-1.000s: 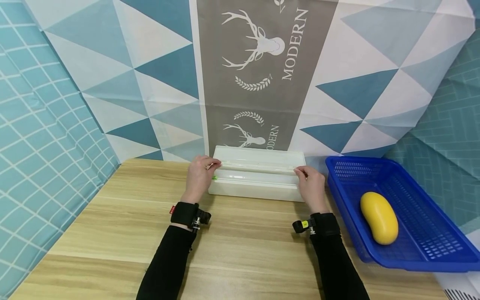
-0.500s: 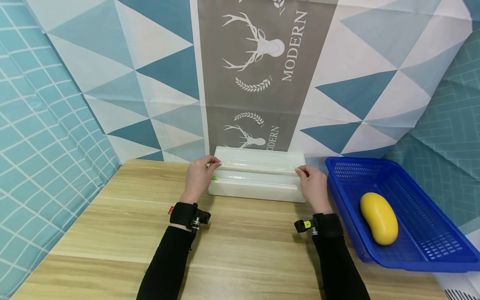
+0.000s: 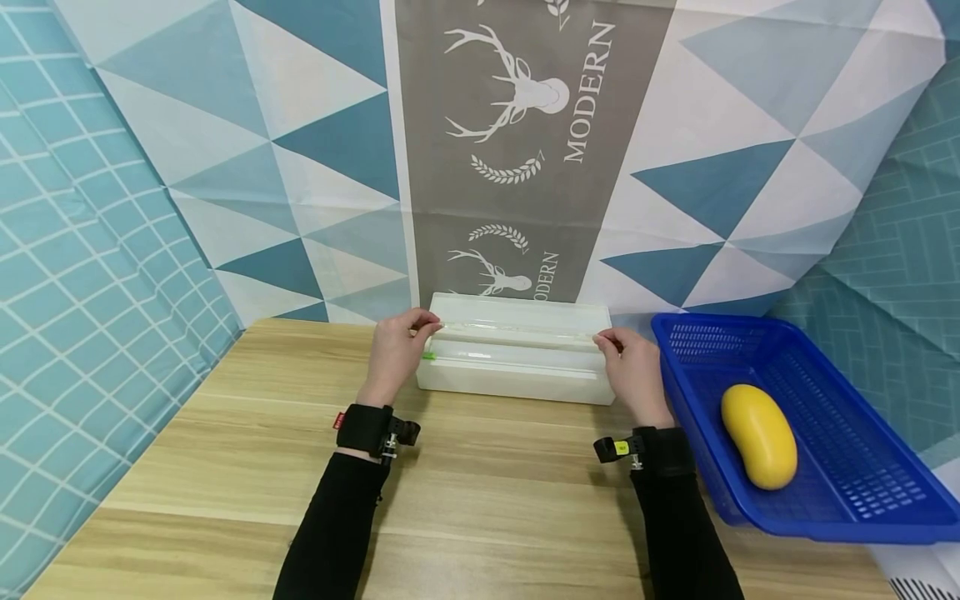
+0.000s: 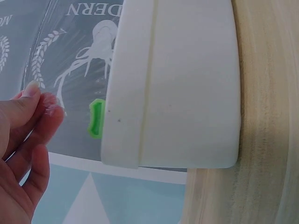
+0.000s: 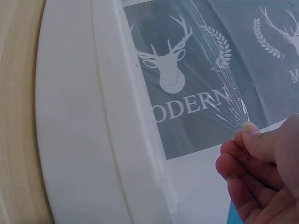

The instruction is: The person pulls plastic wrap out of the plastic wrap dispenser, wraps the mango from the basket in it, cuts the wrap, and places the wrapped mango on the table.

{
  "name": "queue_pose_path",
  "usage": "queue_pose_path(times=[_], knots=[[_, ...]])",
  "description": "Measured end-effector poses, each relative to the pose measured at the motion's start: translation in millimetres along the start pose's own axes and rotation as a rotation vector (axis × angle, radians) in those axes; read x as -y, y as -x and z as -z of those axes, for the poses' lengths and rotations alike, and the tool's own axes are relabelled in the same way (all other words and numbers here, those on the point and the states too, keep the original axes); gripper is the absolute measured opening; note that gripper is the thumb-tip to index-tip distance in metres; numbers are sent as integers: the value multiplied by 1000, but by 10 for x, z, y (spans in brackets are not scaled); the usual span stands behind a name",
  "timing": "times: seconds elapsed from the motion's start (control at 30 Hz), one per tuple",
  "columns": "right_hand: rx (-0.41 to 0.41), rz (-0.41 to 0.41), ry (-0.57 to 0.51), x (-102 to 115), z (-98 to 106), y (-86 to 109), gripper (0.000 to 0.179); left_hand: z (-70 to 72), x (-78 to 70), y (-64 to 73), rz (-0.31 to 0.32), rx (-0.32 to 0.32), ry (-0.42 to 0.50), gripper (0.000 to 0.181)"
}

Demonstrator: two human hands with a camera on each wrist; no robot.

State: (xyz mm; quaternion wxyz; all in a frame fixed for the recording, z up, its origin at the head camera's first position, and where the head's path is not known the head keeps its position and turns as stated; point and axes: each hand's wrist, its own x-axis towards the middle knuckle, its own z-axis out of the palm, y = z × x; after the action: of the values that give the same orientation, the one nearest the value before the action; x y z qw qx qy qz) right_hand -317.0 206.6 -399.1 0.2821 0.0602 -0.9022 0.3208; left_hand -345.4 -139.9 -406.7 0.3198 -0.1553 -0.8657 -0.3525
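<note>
Between both hands, clear cling film [image 3: 517, 336] stretches above a white cling film dispenser [image 3: 517, 387] at the back of the table. My left hand [image 3: 395, 348] pinches the film's left corner between thumb and fingers. At its right corner, my right hand [image 3: 636, 372] pinches the other end; creases fan out from that grip in the right wrist view, where the film [image 5: 219, 74] looks taut. The left wrist view shows a green slide cutter [image 4: 96, 119] at the dispenser's end, close to my left hand [image 4: 25, 135] but apart from it.
To the right stands a blue plastic basket [image 3: 862, 532] holding a smooth yellow mango-shaped item [image 3: 759, 437]. Its left wall is close to my right hand. A patterned wall covering [image 3: 330, 158] rises directly behind the dispenser. Wooden table surface [image 3: 510, 500] lies in front.
My right hand has shifted slightly to the right and my left hand slightly left, both still pinching the film. The dispenser and basket look unmoved.
</note>
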Motion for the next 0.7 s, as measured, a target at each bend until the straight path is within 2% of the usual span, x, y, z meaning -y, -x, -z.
queue_pose_path(times=[0.4,0.7], knots=[[-18,45,-40,47,91,2,22,84,-56,-16,-42,-11,7,8],[-20,38,-40,102,142,11,22,130,-84,-20,-57,-21,-5,9]])
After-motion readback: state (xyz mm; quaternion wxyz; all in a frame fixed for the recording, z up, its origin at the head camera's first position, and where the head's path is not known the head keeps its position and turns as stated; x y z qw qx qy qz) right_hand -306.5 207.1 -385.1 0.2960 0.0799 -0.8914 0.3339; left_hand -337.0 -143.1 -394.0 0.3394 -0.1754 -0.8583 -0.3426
